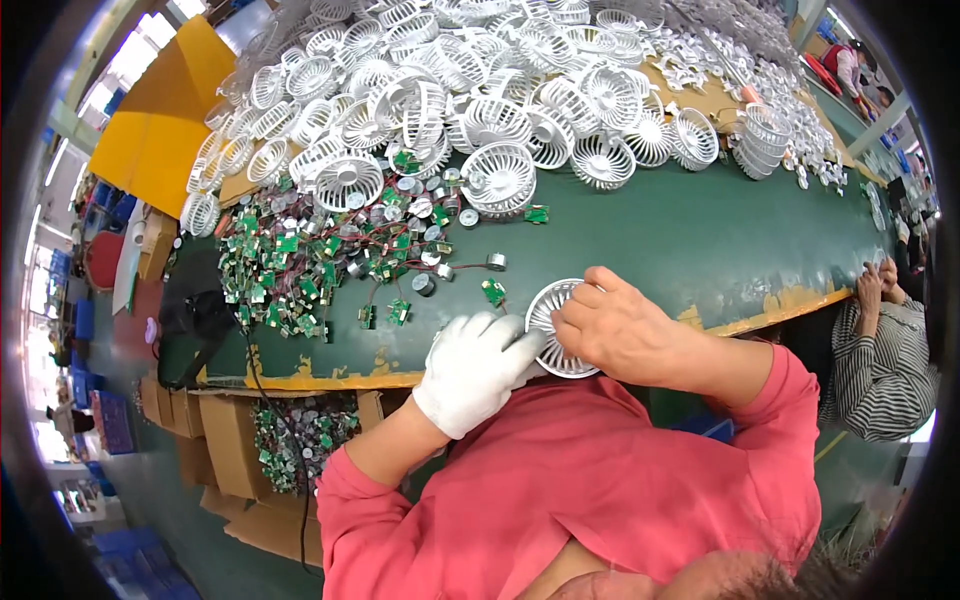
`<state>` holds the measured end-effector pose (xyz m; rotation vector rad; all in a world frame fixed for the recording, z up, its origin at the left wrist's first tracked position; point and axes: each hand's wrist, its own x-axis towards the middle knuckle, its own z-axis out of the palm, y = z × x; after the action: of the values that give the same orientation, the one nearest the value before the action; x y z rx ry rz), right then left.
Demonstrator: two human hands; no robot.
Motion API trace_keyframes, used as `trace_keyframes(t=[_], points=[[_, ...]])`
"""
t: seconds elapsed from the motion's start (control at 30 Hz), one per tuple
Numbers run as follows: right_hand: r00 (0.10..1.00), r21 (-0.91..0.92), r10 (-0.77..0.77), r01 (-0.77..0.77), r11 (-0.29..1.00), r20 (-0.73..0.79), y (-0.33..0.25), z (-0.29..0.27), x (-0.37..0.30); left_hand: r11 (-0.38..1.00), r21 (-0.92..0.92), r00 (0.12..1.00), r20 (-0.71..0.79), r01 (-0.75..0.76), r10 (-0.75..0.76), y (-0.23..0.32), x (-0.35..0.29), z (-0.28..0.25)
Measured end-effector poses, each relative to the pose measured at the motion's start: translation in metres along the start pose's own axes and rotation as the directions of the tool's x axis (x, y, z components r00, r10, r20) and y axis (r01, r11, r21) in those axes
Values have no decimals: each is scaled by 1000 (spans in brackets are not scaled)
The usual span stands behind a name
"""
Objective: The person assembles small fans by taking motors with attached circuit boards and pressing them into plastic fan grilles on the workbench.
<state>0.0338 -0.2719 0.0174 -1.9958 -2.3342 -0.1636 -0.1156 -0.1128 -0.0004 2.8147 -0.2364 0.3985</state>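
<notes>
At the near edge of the green table, a round white fan housing (547, 308) with radial slats is held between my two hands. My left hand (478, 366), in a white glove, grips its left rim with fingers closed. Bare, my right hand (617, 325) has its fingers curled over the housing's right side; what its fingertips pinch inside is hidden. Just beyond the housing, a small green circuit board (493, 291) lies on the table. Left of it sits a small motor (496, 262) with dark red wires.
White fan housings (500, 180) are heaped across the table's (680, 235) far side. Green boards and motors (290, 255) are piled at left. Below stands a cardboard box (232, 445) of similar parts, with a black cable (262, 385) hanging beside it. A person (880, 350) in stripes sits at right.
</notes>
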Motion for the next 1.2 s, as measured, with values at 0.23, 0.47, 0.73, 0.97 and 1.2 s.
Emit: trace_keyframes(t=[0.23, 0.47, 0.73, 0.97, 1.2], points=[[1000, -15, 15, -14, 1000, 21, 0, 1, 4, 945, -292, 971, -136, 150, -197, -4, -5, -7], [947, 160, 257, -229, 960, -192, -29, -4, -13, 918, -274, 942, -98, 286, -322, -54, 39, -7], [852, -65, 496, -512, 857, -165, 6, 17, -71, 967, 136, 977, -6, 214, -215, -80, 41, 38], [536, -280, 813, -836, 472, -228, 142, 39, -205, 962, -90, 934, -233, 258, -272, -81, 47, 24], [475, -119, 763, -872, 475, -439, 183, 27, -188, 697, -707, 478, -656, -118, -584, -62, 102, -74]])
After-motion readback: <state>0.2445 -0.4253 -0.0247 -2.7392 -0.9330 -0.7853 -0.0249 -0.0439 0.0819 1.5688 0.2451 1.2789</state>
